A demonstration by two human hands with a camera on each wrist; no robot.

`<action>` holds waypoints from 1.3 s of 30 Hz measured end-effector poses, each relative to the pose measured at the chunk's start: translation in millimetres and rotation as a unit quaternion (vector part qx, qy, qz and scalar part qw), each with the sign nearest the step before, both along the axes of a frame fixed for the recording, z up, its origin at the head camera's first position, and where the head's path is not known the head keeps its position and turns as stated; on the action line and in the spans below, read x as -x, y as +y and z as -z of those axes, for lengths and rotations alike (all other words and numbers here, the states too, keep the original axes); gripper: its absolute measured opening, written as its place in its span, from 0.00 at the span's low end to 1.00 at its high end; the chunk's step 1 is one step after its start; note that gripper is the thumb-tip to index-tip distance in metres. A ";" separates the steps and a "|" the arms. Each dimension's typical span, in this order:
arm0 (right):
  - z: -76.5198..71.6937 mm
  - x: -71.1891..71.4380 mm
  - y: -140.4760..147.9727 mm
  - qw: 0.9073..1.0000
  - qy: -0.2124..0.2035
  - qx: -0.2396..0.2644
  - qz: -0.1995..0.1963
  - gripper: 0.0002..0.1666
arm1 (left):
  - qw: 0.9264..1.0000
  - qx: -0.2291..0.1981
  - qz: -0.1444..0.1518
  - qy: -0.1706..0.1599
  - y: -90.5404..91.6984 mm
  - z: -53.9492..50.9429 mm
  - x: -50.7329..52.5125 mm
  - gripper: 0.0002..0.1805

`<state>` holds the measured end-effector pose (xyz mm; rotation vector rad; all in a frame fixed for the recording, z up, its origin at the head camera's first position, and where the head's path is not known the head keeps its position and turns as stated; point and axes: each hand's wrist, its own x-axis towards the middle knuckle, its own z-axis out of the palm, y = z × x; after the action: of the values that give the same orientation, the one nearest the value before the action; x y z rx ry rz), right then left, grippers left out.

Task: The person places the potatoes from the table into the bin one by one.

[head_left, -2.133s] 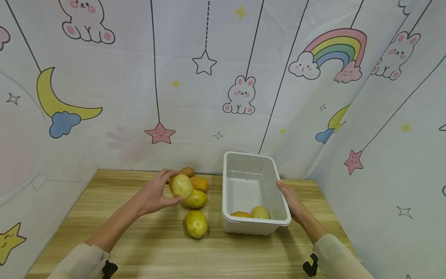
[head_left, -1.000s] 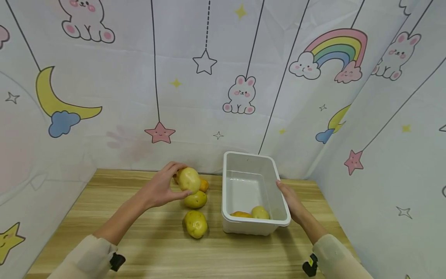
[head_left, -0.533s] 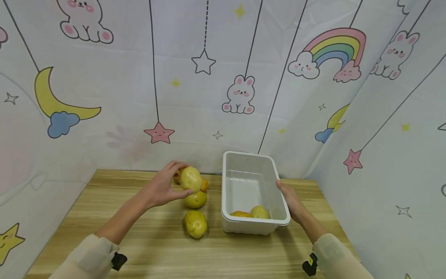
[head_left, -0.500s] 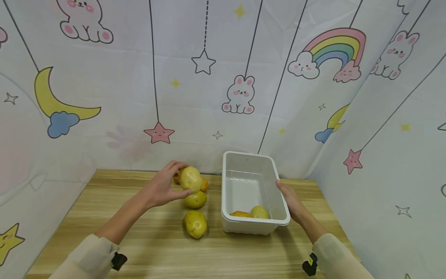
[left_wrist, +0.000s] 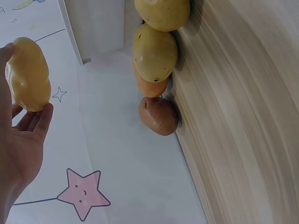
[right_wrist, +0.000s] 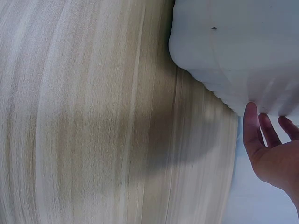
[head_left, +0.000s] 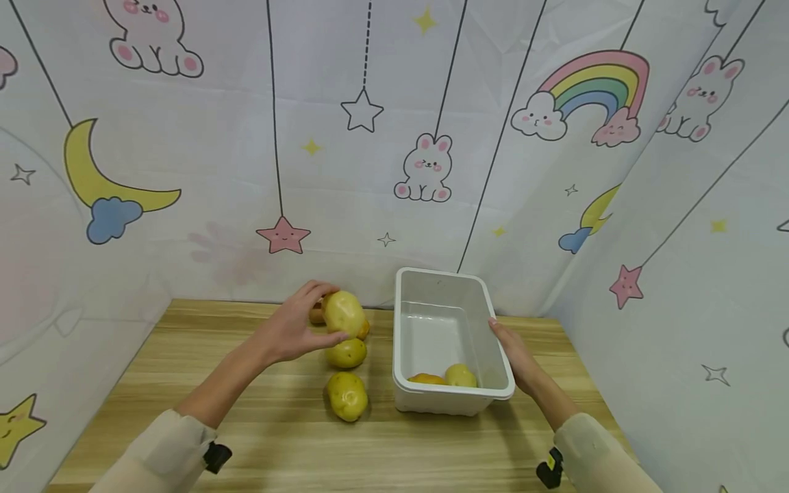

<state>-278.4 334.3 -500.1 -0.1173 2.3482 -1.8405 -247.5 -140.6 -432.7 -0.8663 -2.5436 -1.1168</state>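
In the head view my left hand (head_left: 294, 327) holds a pale yellow potato (head_left: 344, 314) between thumb and fingers, raised over the table. The left wrist view shows this potato (left_wrist: 29, 74) in the fingers from the side. Under and in front of it lie two yellow potatoes, one farther back (head_left: 347, 353) and one nearer (head_left: 347, 396). A brown potato (left_wrist: 159, 115) and an orange one (left_wrist: 150, 86) sit behind them. My right hand (head_left: 520, 359) grips the right rim of a white plastic bin (head_left: 402, 342); its fingertips touch the outer wall in the right wrist view.
Inside the bin, at its near end, lie an orange potato (head_left: 427, 378) and a yellow potato (head_left: 460, 375). The wood-grain table (head_left: 290, 445) ends at a printed white curtain (head_left: 345, 260) at the back and sides.
Over the two seconds my left hand has moved a little right and up with the potato, towards the bin. The right hand and the bin have stayed put.
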 end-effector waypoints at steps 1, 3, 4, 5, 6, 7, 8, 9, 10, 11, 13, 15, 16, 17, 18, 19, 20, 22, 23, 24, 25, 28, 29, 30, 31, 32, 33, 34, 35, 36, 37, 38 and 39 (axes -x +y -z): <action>0.1 0.0 0.0 1.000 -0.001 0.002 0.001 0.42 | 1.000 -0.002 0.001 0.000 0.7 -0.8 -0.1 0.43; 0.1 -0.2 -0.2 1.000 -0.003 0.005 0.001 0.42 | 1.000 -0.003 0.002 0.001 2.3 -2.1 -0.3 0.44; 0.0 -0.2 -0.3 1.000 -0.005 0.006 0.001 0.42 | 1.000 -0.002 0.001 0.004 3.0 -2.3 -0.1 0.44; -0.1 -0.3 -0.6 1.000 -0.007 0.008 0.004 0.42 | 1.000 -0.001 0.001 0.006 3.7 -2.3 0.1 0.44; -0.4 -0.5 -0.9 1.000 -0.007 0.008 0.004 0.42 | 1.000 -0.003 0.002 0.006 4.4 -2.7 0.2 0.44; -0.7 -0.6 -1.3 1.000 -0.008 0.009 0.006 0.42 | 1.000 -0.005 0.003 0.006 5.1 -3.1 0.4 0.44; -1.1 -0.8 -1.4 1.000 -0.008 0.007 0.005 0.42 | 1.000 -0.006 0.005 0.006 5.7 -3.4 0.5 0.44; -1.4 -1.0 -1.7 1.000 -0.008 0.007 0.006 0.42 | 1.000 -0.006 0.005 0.007 6.4 -3.5 0.6 0.44; -1.6 -1.1 -1.7 1.000 -0.009 0.007 0.005 0.42 | 1.000 -0.007 0.007 0.006 7.2 -4.0 0.8 0.44; -2.0 -1.5 -1.9 1.000 -0.009 0.007 0.005 0.42 | 1.000 -0.010 0.009 0.005 8.2 -4.8 0.9 0.44; -2.1 -1.9 -2.1 1.000 -0.009 0.006 0.008 0.42 | 1.000 -0.008 0.009 0.006 9.8 -5.8 0.8 0.44; -1.9 -2.1 -2.4 1.000 -0.010 0.006 0.010 0.42 | 1.000 -0.005 0.007 0.008 11.6 -6.7 0.7 0.44; -1.8 -2.2 -2.4 1.000 -0.011 0.006 0.011 0.42 | 1.000 -0.005 0.007 0.007 12.7 -7.3 0.6 0.44; -1.6 -2.2 -2.5 1.000 -0.012 0.007 0.013 0.42 | 1.000 -0.007 0.008 0.005 13.9 -7.7 0.5 0.44; -1.3 -2.0 -2.4 1.000 -0.013 0.007 0.013 0.41 | 1.000 -0.009 0.010 0.004 15.2 -8.2 0.5 0.44; -1.2 -1.9 -2.3 1.000 -0.014 0.008 0.012 0.42 | 1.000 -0.013 0.014 0.002 16.8 -8.8 0.5 0.44; -1.1 -1.7 -2.1 1.000 -0.014 0.008 0.009 0.42 | 1.000 -0.016 0.017 0.001 18.4 -9.7 0.4 0.44; -1.0 -1.4 -1.8 1.000 -0.014 0.008 0.010 0.42 | 0.999 -0.021 0.024 0.001 22.0 -11.6 0.3 0.44; -1.1 -1.2 -1.5 1.000 -0.013 0.007 0.010 0.42 | 0.999 -0.024 0.027 0.002 23.6 -12.4 0.4 0.44; -1.1 -1.0 -1.3 1.000 -0.012 0.006 0.009 0.42 | 0.999 -0.024 0.027 0.006 25.2 -13.5 0.3 0.44; -1.2 -0.7 -1.2 1.000 -0.010 0.005 0.008 0.42 | 0.999 -0.024 0.027 0.009 26.6 -14.2 0.3 0.44; -1.5 -0.2 -1.0 1.000 -0.009 0.003 0.005 0.43 | 0.999 -0.030 0.029 0.010 30.7 -15.6 0.3 0.44; -1.5 -0.2 -0.9 1.000 -0.009 0.003 0.005 0.43 | 0.999 -0.033 0.031 0.010 32.1 -15.6 0.4 0.44; -1.5 -0.2 -1.0 1.000 -0.010 0.003 0.004 0.43 | 0.999 -0.035 0.033 0.012 33.7 -15.9 0.2 0.44; -1.5 -0.2 -1.0 1.000 -0.010 0.003 0.003 0.43 | 0.999 -0.036 0.035 0.013 35.2 -15.6 0.2 0.44; -1.6 -0.4 -1.3 1.000 -0.010 0.004 0.004 0.43 | 0.999 -0.036 0.036 0.018 36.8 -15.6 0.1 0.44; -1.8 -0.5 -1.4 1.000 -0.010 0.004 0.004 0.43 | 0.999 -0.031 0.035 0.024 38.3 -15.3 0.2 0.44; -1.8 -0.6 -1.7 1.000 -0.010 0.004 0.006 0.43 | 0.999 -0.027 0.034 0.032 39.8 -15.1 0.1 0.44; -2.0 -0.6 -1.8 1.000 -0.011 0.005 0.004 0.43 | 0.998 -0.023 0.033 0.040 41.2 -14.6 0.4 0.44; -1.9 -0.6 -1.9 1.000 -0.010 0.005 0.003 0.43 | 0.998 -0.018 0.031 0.047 42.6 -14.0 0.6 0.44; -1.7 -0.5 -2.0 1.000 -0.010 0.005 0.003 0.43 | 0.998 -0.014 0.029 0.053 43.8 -13.4 0.8 0.44; -1.5 -0.4 -2.2 1.000 -0.010 0.005 0.004 0.42 | 0.998 -0.011 0.029 0.059 45.0 -13.1 0.7 0.44; -1.1 -0.2 -2.2 1.000 -0.011 0.005 0.003 0.42 | 0.998 -0.010 0.029 0.060 46.1 -12.6 0.7 0.44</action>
<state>-278.1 332.0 -499.0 -0.0920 2.3272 -1.8480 -248.2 -94.5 -420.1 -0.9772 -2.4197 -1.0708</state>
